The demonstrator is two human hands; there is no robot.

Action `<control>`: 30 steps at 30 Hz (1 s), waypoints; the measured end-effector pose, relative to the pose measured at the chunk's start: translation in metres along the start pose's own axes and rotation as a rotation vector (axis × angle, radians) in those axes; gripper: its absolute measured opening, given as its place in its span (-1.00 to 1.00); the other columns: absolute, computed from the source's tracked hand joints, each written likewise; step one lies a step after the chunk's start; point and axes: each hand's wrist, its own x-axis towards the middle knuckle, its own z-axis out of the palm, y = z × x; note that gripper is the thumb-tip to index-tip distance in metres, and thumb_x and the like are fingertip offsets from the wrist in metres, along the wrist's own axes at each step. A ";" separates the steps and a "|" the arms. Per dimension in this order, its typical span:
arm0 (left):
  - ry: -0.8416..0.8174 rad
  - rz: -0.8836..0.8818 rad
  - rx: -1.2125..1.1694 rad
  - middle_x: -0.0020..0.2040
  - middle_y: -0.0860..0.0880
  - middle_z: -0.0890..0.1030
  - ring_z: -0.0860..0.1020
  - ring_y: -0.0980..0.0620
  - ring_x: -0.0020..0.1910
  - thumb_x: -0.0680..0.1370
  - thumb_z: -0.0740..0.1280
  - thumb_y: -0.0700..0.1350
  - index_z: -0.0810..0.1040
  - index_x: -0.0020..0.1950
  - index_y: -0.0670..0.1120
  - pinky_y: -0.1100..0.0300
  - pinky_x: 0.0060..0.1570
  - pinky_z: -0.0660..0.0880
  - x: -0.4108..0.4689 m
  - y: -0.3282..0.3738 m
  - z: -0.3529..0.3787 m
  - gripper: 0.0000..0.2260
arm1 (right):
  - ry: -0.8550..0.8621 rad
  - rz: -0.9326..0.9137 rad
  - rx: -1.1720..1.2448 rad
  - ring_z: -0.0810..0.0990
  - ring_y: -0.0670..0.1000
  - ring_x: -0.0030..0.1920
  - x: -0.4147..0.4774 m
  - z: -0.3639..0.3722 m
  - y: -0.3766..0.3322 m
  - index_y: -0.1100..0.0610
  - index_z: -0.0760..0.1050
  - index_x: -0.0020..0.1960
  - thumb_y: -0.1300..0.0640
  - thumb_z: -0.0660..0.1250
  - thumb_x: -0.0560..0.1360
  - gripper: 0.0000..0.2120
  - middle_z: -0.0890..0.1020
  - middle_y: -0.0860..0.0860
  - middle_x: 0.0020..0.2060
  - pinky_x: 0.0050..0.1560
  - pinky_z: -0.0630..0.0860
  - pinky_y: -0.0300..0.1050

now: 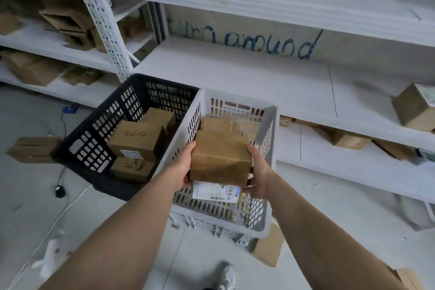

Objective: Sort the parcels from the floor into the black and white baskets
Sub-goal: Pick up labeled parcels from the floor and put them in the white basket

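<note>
- The left hand (182, 167) and the right hand (257, 172) each keep a grip on one side of a brown parcel (220, 160). Their fingers curl round its edges, and they hold it just above the white basket (267, 143).
- Done so far: the black basket (77, 134) holds at least three boxes (136, 139), and the white one already has a taped parcel (226, 125) inside.
- Left to do: loose parcels lie on the floor (28, 207), including one (33, 148) left of the black basket and another (268, 247) by the white basket's near corner. The task looks partway through.
- The baskets sit side by side in front of white shelves (235, 73) that carry more cardboard boxes. There is blue handwriting (259, 42) on the wall behind.
</note>
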 end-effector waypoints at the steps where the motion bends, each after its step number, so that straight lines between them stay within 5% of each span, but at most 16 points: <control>1: 0.027 -0.031 0.005 0.17 -0.14 0.61 0.57 -0.19 0.13 0.13 0.29 0.50 0.46 0.32 0.00 -0.18 0.20 0.46 0.017 0.000 0.000 -0.11 | -0.005 0.024 -0.019 0.55 0.16 -0.09 0.012 0.003 -0.003 0.15 0.47 0.28 -0.61 0.14 0.15 0.02 0.61 0.19 0.06 -0.17 0.40 -0.05; 6: 0.065 -0.167 0.047 0.30 -0.18 0.51 0.54 -0.20 0.17 0.20 0.23 0.56 0.32 0.43 -0.05 -0.18 0.21 0.47 0.068 0.010 0.005 -0.02 | 0.001 0.157 -0.135 0.58 0.18 -0.15 0.074 0.012 -0.017 0.23 0.59 0.11 -0.63 0.09 0.10 0.05 0.66 0.24 -0.04 -0.07 0.41 0.03; 12: 0.069 -0.285 0.120 0.45 -0.17 0.38 0.44 -0.22 0.34 0.31 0.16 0.54 0.22 0.53 -0.05 -0.20 0.31 0.37 0.118 0.021 0.013 -0.04 | 0.018 0.274 -0.129 0.58 0.28 0.00 0.123 0.025 -0.017 0.20 0.46 0.28 -0.62 0.01 0.23 0.03 0.61 0.29 0.04 0.19 0.35 0.25; 17: 0.043 -0.360 0.254 0.53 -0.19 0.24 0.29 -0.24 0.45 0.46 0.06 0.48 0.11 0.57 -0.07 -0.21 0.39 0.26 0.149 0.030 0.018 -0.14 | 0.053 0.379 -0.042 0.60 0.24 0.00 0.158 0.034 -0.011 0.17 0.41 0.34 -0.62 -0.04 0.32 0.00 0.58 0.27 0.13 0.11 0.42 0.16; 20: 0.069 -0.392 0.317 0.53 -0.19 0.23 0.27 -0.26 0.45 0.49 0.03 0.45 0.12 0.57 -0.11 -0.25 0.39 0.23 0.170 0.028 0.015 -0.16 | 0.028 0.346 0.026 0.56 0.22 0.02 0.172 0.044 -0.002 0.12 0.37 0.37 -0.52 -0.03 0.44 -0.17 0.54 0.22 0.21 -0.10 0.44 0.04; 23: 0.097 -0.386 0.359 0.50 -0.21 0.28 0.31 -0.26 0.43 0.53 0.01 0.41 0.19 0.55 -0.15 -0.22 0.40 0.25 0.185 0.026 0.012 -0.21 | 0.028 0.328 0.135 0.57 0.25 0.09 0.181 0.052 0.008 0.04 0.40 0.31 -0.53 0.11 0.36 -0.21 0.55 0.15 0.18 0.12 0.45 0.18; 25: 0.122 -0.349 0.386 0.47 -0.21 0.31 0.32 -0.24 0.42 0.54 0.01 0.39 0.24 0.52 -0.18 -0.19 0.41 0.25 0.193 0.025 0.011 -0.22 | 0.037 0.316 0.178 0.55 0.25 0.13 0.180 0.055 0.007 0.04 0.39 0.32 -0.54 0.13 0.34 -0.19 0.53 0.15 0.22 0.04 0.45 0.13; 28: 0.117 -0.317 0.386 0.47 -0.19 0.31 0.31 -0.21 0.42 0.54 0.02 0.38 0.25 0.51 -0.19 -0.17 0.43 0.21 0.195 0.028 0.011 -0.23 | 0.032 0.333 0.194 0.51 0.25 0.21 0.175 0.055 0.003 0.05 0.32 0.45 -0.63 0.13 0.18 0.06 0.48 0.15 0.32 0.26 0.36 0.22; 30: 0.098 -0.302 0.407 0.47 -0.20 0.32 0.32 -0.22 0.42 0.56 0.00 0.37 0.26 0.52 -0.17 -0.18 0.42 0.22 0.192 0.032 0.011 -0.25 | 0.029 0.321 0.203 0.48 0.22 0.25 0.171 0.055 -0.001 0.05 0.28 0.49 -0.62 0.07 0.25 0.04 0.44 0.15 0.37 0.34 0.29 0.21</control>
